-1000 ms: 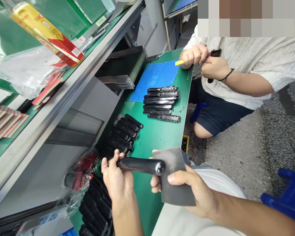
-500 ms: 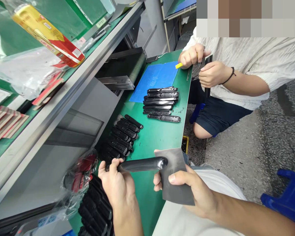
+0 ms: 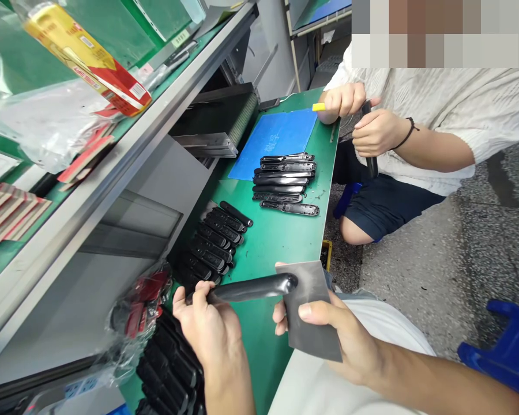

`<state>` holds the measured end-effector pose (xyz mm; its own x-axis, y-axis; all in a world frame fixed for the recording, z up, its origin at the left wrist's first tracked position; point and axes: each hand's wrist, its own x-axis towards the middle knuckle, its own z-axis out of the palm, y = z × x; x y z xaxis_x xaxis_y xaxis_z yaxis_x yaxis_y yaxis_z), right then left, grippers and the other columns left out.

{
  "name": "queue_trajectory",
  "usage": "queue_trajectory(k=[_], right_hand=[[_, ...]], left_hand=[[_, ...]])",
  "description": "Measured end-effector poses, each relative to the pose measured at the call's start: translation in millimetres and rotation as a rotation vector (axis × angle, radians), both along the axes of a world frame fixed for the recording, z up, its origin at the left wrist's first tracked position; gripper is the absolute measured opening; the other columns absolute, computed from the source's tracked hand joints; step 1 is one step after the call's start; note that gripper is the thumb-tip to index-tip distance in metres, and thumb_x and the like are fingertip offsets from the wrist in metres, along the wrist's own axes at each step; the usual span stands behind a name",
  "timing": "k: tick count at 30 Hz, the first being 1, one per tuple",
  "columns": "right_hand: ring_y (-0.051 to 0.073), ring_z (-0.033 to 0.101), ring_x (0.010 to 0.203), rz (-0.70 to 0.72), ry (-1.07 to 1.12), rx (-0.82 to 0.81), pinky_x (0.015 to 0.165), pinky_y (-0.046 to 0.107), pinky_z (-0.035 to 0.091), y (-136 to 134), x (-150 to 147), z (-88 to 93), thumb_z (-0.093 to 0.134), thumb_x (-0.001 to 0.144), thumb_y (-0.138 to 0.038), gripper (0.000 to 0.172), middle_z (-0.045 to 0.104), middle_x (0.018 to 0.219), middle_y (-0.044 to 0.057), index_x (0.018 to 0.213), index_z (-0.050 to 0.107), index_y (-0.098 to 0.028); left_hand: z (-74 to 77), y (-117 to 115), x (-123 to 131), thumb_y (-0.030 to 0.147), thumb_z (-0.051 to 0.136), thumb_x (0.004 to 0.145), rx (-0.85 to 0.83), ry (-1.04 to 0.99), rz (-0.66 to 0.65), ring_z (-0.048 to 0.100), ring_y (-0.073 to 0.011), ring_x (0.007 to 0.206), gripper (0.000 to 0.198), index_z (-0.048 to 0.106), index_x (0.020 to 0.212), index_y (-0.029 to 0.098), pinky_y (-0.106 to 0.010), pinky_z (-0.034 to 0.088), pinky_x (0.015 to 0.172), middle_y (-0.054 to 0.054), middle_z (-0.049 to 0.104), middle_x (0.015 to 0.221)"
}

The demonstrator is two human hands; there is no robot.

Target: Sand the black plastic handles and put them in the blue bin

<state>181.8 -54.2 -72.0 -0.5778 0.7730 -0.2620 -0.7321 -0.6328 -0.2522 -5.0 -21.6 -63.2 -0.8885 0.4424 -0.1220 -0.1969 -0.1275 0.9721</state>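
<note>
My left hand [image 3: 211, 320] is closed around one end of a long, glossy black plastic shell [image 3: 251, 288] with a rounded tip. That tip lies against the upper part of a dark grey sheet, which looks like sandpaper [image 3: 313, 340]. My right hand [image 3: 333, 323] pinches the sheet, thumb on the near face and fingers behind it. Beyond my left hand, a row of similar black shells [image 3: 216, 236] lies on the green table [image 3: 281, 242]. Below my left wrist is a pile of more black parts [image 3: 168, 369].
Across the table a co-worker [image 3: 419, 127] holds a black shell and a yellow-handled tool [image 3: 318, 107]. Several shells [image 3: 285, 181] lie beside a blue sheet [image 3: 272, 141]. A metal-edged shelf [image 3: 112, 144] runs along the left. A blue stool [image 3: 501, 346] stands at right.
My hands, the black shell and the sheet have shifted very slightly right. The co-worker's yellow-handled tool has moved a little up and right, and their shell is tilted differently.
</note>
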Motion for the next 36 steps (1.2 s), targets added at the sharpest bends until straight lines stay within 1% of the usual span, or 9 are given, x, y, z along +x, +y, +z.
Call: queue_trajectory(k=[10,15,18,21,24,27,30,34,36], right_hand=[[0.02,0.067,0.079,-0.026,0.006,-0.038,0.079,0.033,0.05,4.2,-2.1,-1.0,0.066,0.082,-0.034,0.053,0.074,0.087,0.008,0.132,0.056,-0.018],[0.019,0.066,0.082,-0.072,-0.01,0.028,0.079,0.033,0.051,2.6,-5.9,-4.3,0.066,0.087,-0.041,0.049,0.072,0.089,0.007,0.131,0.057,-0.022],[0.019,0.065,0.095,-0.044,-0.175,0.229,0.088,0.034,0.049,-0.9,-7.4,-6.8,0.068,0.088,-0.037,0.049,0.07,0.104,0.005,0.134,0.055,-0.028],[0.021,0.057,0.117,0.051,-0.415,0.518,0.104,0.036,0.042,-2.9,-5.0,-9.0,0.07,0.088,-0.037,0.051,0.059,0.129,0.005,0.135,0.054,-0.032],[0.021,0.057,0.112,0.078,-0.498,0.627,0.102,0.035,0.046,-0.9,2.3,-13.7,0.066,0.089,-0.047,0.055,0.055,0.131,0.006,0.139,0.05,-0.031],[0.018,0.059,0.099,-0.051,-0.611,0.673,0.094,0.032,0.05,6.1,11.9,-20.2,0.057,0.09,-0.058,0.06,0.052,0.131,0.007,0.142,0.046,-0.03],[0.022,0.057,0.112,-0.188,-0.758,0.858,0.096,0.034,0.05,16.6,19.3,-23.6,0.049,0.092,-0.063,0.061,0.045,0.141,0.009,0.144,0.045,-0.029],[0.027,0.043,0.136,-0.318,-0.883,1.311,0.109,0.042,0.041,26.3,16.9,-22.5,0.042,0.099,-0.053,0.057,0.037,0.154,0.012,0.147,0.041,-0.024],[0.026,0.049,0.131,-0.406,-0.872,1.569,0.107,0.044,0.042,25.5,9.2,-21.9,0.04,0.102,-0.043,0.049,0.047,0.149,0.016,0.143,0.047,-0.016]], left_hand=[[12.1,-4.5,6.7,-0.002,0.065,0.066,0.067,0.154,0.115,0.058,-0.0062,0.081,0.06,0.041,0.113,0.026,-0.021,0.044,0.083,0.007,0.056,0.087],[10.4,-1.1,8.2,0.007,0.065,0.078,0.202,0.047,-0.053,0.062,-0.0116,0.087,0.049,0.039,0.113,0.03,-0.03,0.05,0.082,0.0,0.067,0.111],[10.1,1.9,18.4,0.026,0.057,0.092,0.199,-0.191,-0.286,0.062,-0.0131,0.091,0.022,0.052,0.113,0.024,-0.026,0.051,0.078,-0.005,0.067,0.114],[9.7,2.2,31.8,0.034,0.05,0.097,0.196,-0.423,-0.436,0.059,-0.0094,0.073,0.026,0.06,0.117,0.02,-0.022,0.05,0.065,-0.001,0.063,0.093],[9.6,1.4,37.3,0.032,0.049,0.099,0.221,-0.519,-0.49,0.049,-0.0046,0.055,0.031,0.06,0.124,0.017,-0.016,0.043,0.049,0.004,0.051,0.075],[10.1,1.6,32.7,0.031,0.045,0.1,0.218,-0.56,-0.505,0.046,-0.0033,0.052,0.035,0.058,0.127,0.012,-0.015,0.04,0.045,0.004,0.048,0.073],[10.7,1.7,27.8,0.03,0.045,0.101,0.225,-0.584,-0.524,0.044,-0.0028,0.05,0.035,0.057,0.128,0.011,-0.014,0.039,0.043,0.004,0.046,0.071],[11.2,1.2,29.3,0.028,0.043,0.101,0.235,-0.608,-0.537,0.044,-0.0026,0.049,0.035,0.056,0.128,0.01,-0.014,0.04,0.043,0.005,0.046,0.07],[11.5,1.7,28.6,0.028,0.043,0.101,0.23,-0.635,-0.539,0.044,-0.0027,0.048,0.035,0.055,0.129,0.01,-0.014,0.041,0.042,0.005,0.046,0.068]])
